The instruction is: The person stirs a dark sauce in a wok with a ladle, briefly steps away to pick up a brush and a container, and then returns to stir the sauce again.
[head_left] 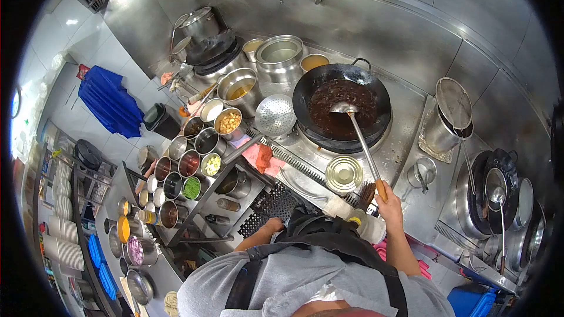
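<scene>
My right hand [390, 206] is closed round the wooden end of a long-handled ladle [365, 148]. The ladle's bowl rests in dark brown sauce [335, 101] inside a large black wok [303, 105] on the stove. My left hand [272, 226] hangs low beside the dark apron, near a black perforated mat [271, 208]; its fingers are too small to make out. A round metal tin [343, 174] and a bristle brush [365, 195] stand between the wok and my body.
A perforated strainer [275, 114] lies left of the wok, near steel pots [279, 53]. Containers of ingredients [191, 188] crowd the left counter. At right are a pot with a mesh strainer [453, 103] and a second wok [504, 179] with a ladle.
</scene>
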Available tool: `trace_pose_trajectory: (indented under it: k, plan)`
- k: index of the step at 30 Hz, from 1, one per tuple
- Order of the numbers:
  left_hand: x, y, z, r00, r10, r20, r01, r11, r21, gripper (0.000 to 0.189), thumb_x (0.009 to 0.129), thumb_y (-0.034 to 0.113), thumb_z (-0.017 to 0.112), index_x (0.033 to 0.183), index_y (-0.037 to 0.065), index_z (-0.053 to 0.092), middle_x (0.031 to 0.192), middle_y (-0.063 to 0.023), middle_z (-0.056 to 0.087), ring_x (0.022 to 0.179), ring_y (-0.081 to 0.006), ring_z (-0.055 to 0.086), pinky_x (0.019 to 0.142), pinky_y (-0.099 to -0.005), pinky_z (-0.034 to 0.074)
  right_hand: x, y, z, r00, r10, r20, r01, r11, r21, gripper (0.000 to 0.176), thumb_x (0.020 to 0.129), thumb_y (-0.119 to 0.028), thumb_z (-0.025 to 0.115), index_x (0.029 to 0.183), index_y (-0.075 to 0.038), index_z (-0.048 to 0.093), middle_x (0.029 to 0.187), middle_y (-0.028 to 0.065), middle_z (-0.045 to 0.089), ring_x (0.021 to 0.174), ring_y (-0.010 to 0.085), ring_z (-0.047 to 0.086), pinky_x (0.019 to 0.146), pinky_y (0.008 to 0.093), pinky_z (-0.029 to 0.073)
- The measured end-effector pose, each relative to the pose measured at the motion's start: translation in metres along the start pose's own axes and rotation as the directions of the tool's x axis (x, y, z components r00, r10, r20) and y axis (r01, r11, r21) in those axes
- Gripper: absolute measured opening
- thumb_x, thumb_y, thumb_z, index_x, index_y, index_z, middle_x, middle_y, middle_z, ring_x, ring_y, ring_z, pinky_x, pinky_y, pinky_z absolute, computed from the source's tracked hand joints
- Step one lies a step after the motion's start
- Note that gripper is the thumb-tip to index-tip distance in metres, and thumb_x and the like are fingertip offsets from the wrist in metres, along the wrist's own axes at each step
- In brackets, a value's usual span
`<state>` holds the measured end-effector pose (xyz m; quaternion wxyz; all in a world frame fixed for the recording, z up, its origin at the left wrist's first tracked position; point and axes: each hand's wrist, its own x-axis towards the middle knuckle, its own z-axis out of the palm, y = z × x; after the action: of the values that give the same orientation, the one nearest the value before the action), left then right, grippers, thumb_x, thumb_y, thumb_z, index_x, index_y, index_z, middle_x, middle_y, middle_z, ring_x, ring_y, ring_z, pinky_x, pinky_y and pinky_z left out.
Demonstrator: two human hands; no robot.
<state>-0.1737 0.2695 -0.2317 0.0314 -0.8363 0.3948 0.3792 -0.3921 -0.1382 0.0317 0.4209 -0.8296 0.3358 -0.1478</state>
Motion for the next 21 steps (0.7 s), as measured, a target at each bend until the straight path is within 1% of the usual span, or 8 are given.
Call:
trace_pose_trajectory:
  k: [1, 5, 8, 10, 14, 17, 19, 21]
  plan:
    - [0.002, -0.002, 0.001, 0.998, 0.061, 0.011, -0.062, 0.997, 0.046, 0.044, 0.079, 0.035, 0.056, 0.107, 0.004, 0.07, 0.115, -0.0223, 0.066, 0.108, -0.0375, 0.063, 0.093, -0.0449, 0.05, 0.0, -0.002, -0.001, 1.0, 0.015, 0.005, -0.015, 1.0, -0.011, 0.059, 0.083, -0.022, 0.067, 0.138, -0.012, 0.052, 0.1, 0.0275, 0.067, 0.093, 0.0423, 0.066, 0.083, 0.0447, 0.051]
    - [0.002, -0.002, 0.002, 0.998, 0.07, 0.003, -0.07, 0.996, 0.056, 0.043, 0.078, 0.034, 0.056, 0.105, 0.004, 0.071, 0.114, -0.0222, 0.066, 0.108, -0.0375, 0.063, 0.094, -0.0448, 0.05, 0.001, -0.002, -0.001, 0.999, 0.032, 0.014, -0.031, 0.999, -0.023, 0.059, 0.083, -0.022, 0.067, 0.138, -0.012, 0.052, 0.1, 0.0275, 0.067, 0.094, 0.0421, 0.066, 0.084, 0.0449, 0.051]
    - [-0.001, 0.003, -0.003, 0.999, 0.03, -0.03, -0.031, 0.999, -0.022, 0.043, 0.078, 0.034, 0.057, 0.105, 0.004, 0.071, 0.114, -0.0223, 0.066, 0.108, -0.0372, 0.063, 0.094, -0.0445, 0.05, 0.001, -0.001, -0.002, 0.999, 0.031, 0.016, -0.031, 0.999, -0.015, 0.059, 0.083, -0.022, 0.067, 0.138, -0.012, 0.052, 0.1, 0.0277, 0.067, 0.095, 0.0421, 0.066, 0.084, 0.0449, 0.051]
    - [-0.002, 0.007, -0.005, 0.993, -0.115, 0.006, 0.115, 0.984, -0.139, 0.043, 0.077, 0.034, 0.058, 0.105, 0.004, 0.071, 0.115, -0.0224, 0.066, 0.108, -0.0371, 0.063, 0.093, -0.0442, 0.05, 0.0, -0.003, -0.002, 1.0, 0.028, 0.012, -0.028, 0.999, -0.027, 0.058, 0.083, -0.022, 0.067, 0.138, -0.012, 0.052, 0.1, 0.0277, 0.067, 0.095, 0.0422, 0.066, 0.084, 0.0448, 0.051]
    - [-0.001, 0.009, -0.007, 0.994, -0.105, 0.0, 0.104, 0.988, -0.11, 0.044, 0.077, 0.035, 0.059, 0.104, 0.004, 0.071, 0.114, -0.0223, 0.066, 0.107, -0.0372, 0.064, 0.093, -0.0439, 0.05, 0.0, -0.008, -0.005, 0.999, 0.045, 0.021, -0.045, 0.999, -0.031, 0.058, 0.082, -0.022, 0.067, 0.138, -0.012, 0.052, 0.1, 0.0274, 0.067, 0.095, 0.0423, 0.066, 0.084, 0.0445, 0.051]
    - [0.003, 0.008, -0.005, 0.999, -0.012, 0.03, 0.012, 1.0, -0.01, 0.043, 0.077, 0.035, 0.059, 0.103, 0.003, 0.072, 0.113, -0.0221, 0.067, 0.106, -0.0372, 0.064, 0.092, -0.0442, 0.05, 0.001, -0.004, -0.003, 0.999, 0.031, 0.014, -0.031, 0.999, -0.033, 0.059, 0.083, -0.022, 0.067, 0.138, -0.012, 0.051, 0.101, 0.0269, 0.067, 0.095, 0.0424, 0.066, 0.084, 0.0446, 0.051]
    - [0.003, 0.009, -0.002, 0.995, -0.093, -0.04, 0.087, 0.988, -0.128, 0.043, 0.078, 0.036, 0.059, 0.102, 0.003, 0.072, 0.111, -0.022, 0.067, 0.106, -0.037, 0.064, 0.092, -0.0445, 0.051, 0.001, -0.003, -0.003, 0.999, 0.027, 0.016, -0.027, 0.999, -0.04, 0.059, 0.083, -0.022, 0.067, 0.138, -0.012, 0.051, 0.102, 0.0269, 0.067, 0.096, 0.0424, 0.066, 0.084, 0.0446, 0.051]
    - [-0.001, 0.014, -0.009, 0.994, -0.11, -0.001, 0.109, 0.982, -0.151, 0.043, 0.078, 0.036, 0.059, 0.102, 0.003, 0.071, 0.111, -0.0221, 0.067, 0.106, -0.0369, 0.064, 0.092, -0.0447, 0.051, 0.001, -0.002, -0.003, 1.0, 0.022, 0.018, -0.022, 0.999, -0.048, 0.059, 0.083, -0.023, 0.067, 0.138, -0.012, 0.051, 0.102, 0.0268, 0.067, 0.096, 0.0424, 0.066, 0.084, 0.0446, 0.051]
